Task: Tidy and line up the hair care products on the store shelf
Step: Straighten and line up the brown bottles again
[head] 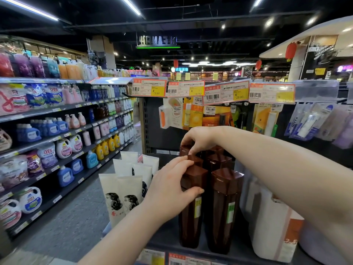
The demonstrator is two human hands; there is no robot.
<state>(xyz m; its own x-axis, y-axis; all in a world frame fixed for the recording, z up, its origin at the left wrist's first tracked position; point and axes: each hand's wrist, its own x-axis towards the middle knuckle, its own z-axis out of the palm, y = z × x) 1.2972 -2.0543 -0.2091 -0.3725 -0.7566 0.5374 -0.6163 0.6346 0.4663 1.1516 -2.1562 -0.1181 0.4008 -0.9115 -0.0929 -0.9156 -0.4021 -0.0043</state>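
Seen from above and in front: two rows of tall brown bottles standing upright on the dark shelf [166, 240], long axes vertical, square flip caps pointing up, rows running from the shelf front toward the back panel; front left bottle [191, 217] with a yellow label, just beside the front right bottle [223, 213] with a green label, the two nearly touching at the shoulders; more brown bottles [217, 159] behind them, partly hidden.

Left hand [170, 186] wrapped round the cap and neck of the front left bottle, thumb [193, 192] pressed across its front face below the cap, fingers curled over the top and far side; closed on that bottle.

Right hand [198, 139] reaching across from the right, forearm above the front right bottle, fingertips drawn together and pinching the cap of a rear left bottle [186, 150].

To the left of the brown rows, cream tubes [122, 190] standing on end, printed with a dark-haired profile, facing forward; to the right, white packs [273, 222] close against the front right bottle.

Above, hanging price tags [225, 92] in red and yellow; across the aisle, detergent shelves [57, 140].
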